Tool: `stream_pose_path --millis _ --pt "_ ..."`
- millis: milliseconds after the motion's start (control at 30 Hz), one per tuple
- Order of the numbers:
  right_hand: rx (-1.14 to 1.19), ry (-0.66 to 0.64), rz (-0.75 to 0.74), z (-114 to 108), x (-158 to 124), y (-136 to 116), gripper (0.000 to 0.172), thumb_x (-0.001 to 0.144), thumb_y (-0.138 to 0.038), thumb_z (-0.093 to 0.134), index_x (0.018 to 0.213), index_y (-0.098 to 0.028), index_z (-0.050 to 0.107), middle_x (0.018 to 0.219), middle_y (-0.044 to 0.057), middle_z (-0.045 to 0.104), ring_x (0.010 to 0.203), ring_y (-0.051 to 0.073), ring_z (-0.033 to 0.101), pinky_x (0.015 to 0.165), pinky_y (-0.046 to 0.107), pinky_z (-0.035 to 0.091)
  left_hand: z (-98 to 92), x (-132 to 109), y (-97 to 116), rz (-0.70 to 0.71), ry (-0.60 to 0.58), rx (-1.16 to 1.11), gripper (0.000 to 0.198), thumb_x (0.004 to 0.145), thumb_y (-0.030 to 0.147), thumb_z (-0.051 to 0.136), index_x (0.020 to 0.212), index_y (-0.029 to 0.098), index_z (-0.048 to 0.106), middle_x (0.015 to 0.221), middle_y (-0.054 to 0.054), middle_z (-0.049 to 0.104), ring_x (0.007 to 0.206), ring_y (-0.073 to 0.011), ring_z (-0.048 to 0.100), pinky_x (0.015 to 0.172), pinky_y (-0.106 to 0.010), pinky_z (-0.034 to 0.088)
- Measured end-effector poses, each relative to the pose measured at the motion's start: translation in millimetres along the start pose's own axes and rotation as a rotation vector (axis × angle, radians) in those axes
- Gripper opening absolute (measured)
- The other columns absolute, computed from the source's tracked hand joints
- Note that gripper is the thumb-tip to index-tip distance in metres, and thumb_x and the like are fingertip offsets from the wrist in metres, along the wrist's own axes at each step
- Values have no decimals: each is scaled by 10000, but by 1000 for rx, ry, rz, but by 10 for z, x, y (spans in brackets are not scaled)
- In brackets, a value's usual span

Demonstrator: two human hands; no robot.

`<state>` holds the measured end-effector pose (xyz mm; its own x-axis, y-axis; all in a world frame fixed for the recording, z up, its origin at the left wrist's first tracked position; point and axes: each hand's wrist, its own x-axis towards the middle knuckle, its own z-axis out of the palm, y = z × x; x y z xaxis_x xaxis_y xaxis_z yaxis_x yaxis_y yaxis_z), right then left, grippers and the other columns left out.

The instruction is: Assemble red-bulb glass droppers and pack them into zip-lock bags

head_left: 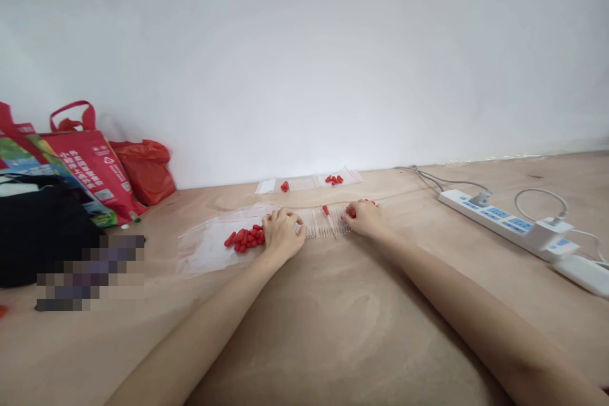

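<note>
Slim clear glass tubes [314,223] lie side by side in a row on the wooden surface, between my two hands. On one dropper, a red rubber bulb [326,210] caps the far end. My left hand [283,235] rests at the row's left end, fingers curled down; what they hold is hidden. Beside it, a pile of red rubber bulbs [243,238] lies on a clear plastic bag [202,242]. At the row's right end my right hand [366,219] has its fingers closed, with a red rubber bulb [351,210] showing at the fingertips. More red shows just behind that hand.
Near the wall lies another clear bag [304,183] with red bulbs [334,179] on it. A white power strip [504,219] with plugs and cables runs along the right. Red shopping bags [98,168] and a black bag [42,228] stand at left, near a blurred-out object [90,274].
</note>
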<state>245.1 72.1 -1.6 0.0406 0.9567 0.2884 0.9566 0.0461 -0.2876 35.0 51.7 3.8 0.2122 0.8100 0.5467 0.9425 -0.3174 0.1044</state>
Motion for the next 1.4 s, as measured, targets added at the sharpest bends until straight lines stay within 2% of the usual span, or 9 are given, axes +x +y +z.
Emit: stream_pose_path --millis 200,400,633,767,900,967,1100,1267,1400 --pt "-48 -19 -38 14 -14 -40 233 735 -359 483 807 -206 642 933 77 613 916 223 502 795 369 277 213 300 255 -114 -125 71 209 669 349 542 761 179 621 960 -117 560 953 -295 436 800 -435 288" --pt "-39 54 -33 45 -21 -61 233 747 -355 473 808 -203 637 916 77 612 908 221 498 816 376 261 241 432 341 -170 -212 203 333 668 416 519 798 141 655 964 -163 572 951 -314 440 778 -422 299" --pt "185 225 -40 163 -78 -116 241 802 -277 412 933 -151 570 882 87 612 888 213 507 780 332 307 299 507 438 -171 -234 212 239 687 264 533 800 91 653 937 -184 587 925 -310 463 781 -406 287" --pt "298 319 -108 172 -128 -130 306 820 -201 358 1082 -164 513 927 92 589 886 202 507 770 315 336 213 489 418 -134 -217 166 208 730 213 498 815 71 624 956 -205 581 949 -327 467 770 -412 300" --pt "487 368 -191 190 -203 -137 240 810 -207 371 975 -177 542 893 74 589 861 190 517 766 314 364 -2 289 228 -5 -201 71 199 829 230 400 881 127 561 910 -114 616 913 -254 514 776 -377 326" --pt "686 337 -182 233 -248 -152 191 790 -251 411 920 -155 513 839 71 586 751 165 534 687 287 402 -82 113 68 70 -207 6 150 841 218 403 874 160 537 854 -45 631 835 -187 549 781 -330 343" --pt "1015 155 -145 324 -329 -214 134 707 -268 506 790 -174 460 690 10 546 587 118 509 548 241 407 -112 -237 -232 236 -77 -283 181 851 183 386 949 167 537 892 -44 634 828 -176 558 781 -330 366" --pt "1185 -47 -195 339 -397 -281 217 649 -296 609 642 -184 422 600 -33 509 525 90 490 499 218 388 -84 -389 -313 293 -58 -363 205 857 219 383 865 165 580 810 -41 628 757 -165 559 719 -307 396" --pt "1137 -54 -264 315 -437 -293 264 653 -290 630 873 -182 530 720 -2 550 605 109 538 564 250 441 -90 -374 -279 327 -51 -349 197 857 209 383 853 171 576 824 -34 632 773 -166 561 724 -314 387"
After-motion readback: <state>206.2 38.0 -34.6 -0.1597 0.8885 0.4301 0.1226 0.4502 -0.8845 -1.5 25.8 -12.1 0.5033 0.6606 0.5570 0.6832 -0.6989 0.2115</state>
